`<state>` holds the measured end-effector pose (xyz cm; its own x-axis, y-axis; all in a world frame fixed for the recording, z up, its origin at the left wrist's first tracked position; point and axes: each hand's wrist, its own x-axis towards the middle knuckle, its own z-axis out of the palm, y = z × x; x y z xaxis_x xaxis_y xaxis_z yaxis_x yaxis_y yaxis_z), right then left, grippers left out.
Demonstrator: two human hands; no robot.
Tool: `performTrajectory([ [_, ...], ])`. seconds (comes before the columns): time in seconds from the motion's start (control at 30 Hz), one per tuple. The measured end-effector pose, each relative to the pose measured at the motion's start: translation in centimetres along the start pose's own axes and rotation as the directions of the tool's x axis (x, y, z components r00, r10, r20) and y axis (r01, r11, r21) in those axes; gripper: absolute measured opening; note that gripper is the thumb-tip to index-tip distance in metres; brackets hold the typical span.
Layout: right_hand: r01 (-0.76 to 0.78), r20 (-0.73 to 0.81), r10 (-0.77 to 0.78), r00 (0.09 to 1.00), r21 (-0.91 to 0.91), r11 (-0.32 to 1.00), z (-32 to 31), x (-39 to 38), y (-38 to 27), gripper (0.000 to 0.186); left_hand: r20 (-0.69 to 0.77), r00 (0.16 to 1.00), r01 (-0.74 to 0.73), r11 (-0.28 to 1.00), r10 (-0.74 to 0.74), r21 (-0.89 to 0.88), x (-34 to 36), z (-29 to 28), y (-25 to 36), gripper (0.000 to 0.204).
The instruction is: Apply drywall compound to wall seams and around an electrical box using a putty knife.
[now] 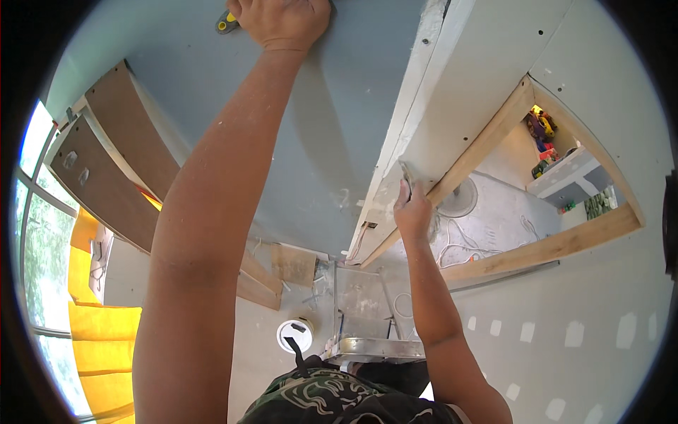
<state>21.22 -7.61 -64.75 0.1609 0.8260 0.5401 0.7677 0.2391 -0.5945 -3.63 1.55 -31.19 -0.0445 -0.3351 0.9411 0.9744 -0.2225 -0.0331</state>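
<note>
At the top edge, my left hand (282,20) is closed around a tool (226,23) with a grey and yellow handle; only the handle's end shows, and its working end is hidden. The hand is up against the blue-grey wall board (332,106). Lower and to the right, my right hand (414,212) is closed on a putty knife (405,173), its thin blade pointing up along the white wall edge (424,152). This hand is just left of the wood-framed opening. Screw heads and filler smears mark the white board.
A metal work platform (374,347) stands below me. A white bucket (289,346) sits on the floor at its left. Through the wooden frame (544,258) show cables and a round grey disc (460,198). Brown curved boards (106,177) and yellow sheeting (106,328) are at left.
</note>
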Motion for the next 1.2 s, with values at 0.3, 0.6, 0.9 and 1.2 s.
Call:
performTrajectory([
  [0.3,-0.091,0.265,0.089,0.960,-0.005,0.996,0.4,-7.3,6.5,0.033,0.054,0.997,0.061,0.998,-0.062,0.026,-0.5,-0.2,0.7,0.060],
  [0.6,0.113,0.063,-0.119,0.991,0.091,0.989,-3.1,1.2,-0.4,0.034,0.039,0.999,0.030,0.999,-0.031,0.020,-0.6,-0.1,-0.1,0.063],
  [0.9,0.084,-0.010,-0.083,0.996,0.053,0.995,0.0,0.7,0.6,0.030,0.002,1.000,0.019,1.000,-0.019,0.013,-0.3,0.0,-0.1,0.062],
  [1.2,0.043,0.113,-0.042,0.993,-0.007,0.999,-1.6,0.3,2.1,0.032,0.029,0.999,0.023,0.998,-0.025,0.061,-0.1,0.0,0.2,0.060],
])
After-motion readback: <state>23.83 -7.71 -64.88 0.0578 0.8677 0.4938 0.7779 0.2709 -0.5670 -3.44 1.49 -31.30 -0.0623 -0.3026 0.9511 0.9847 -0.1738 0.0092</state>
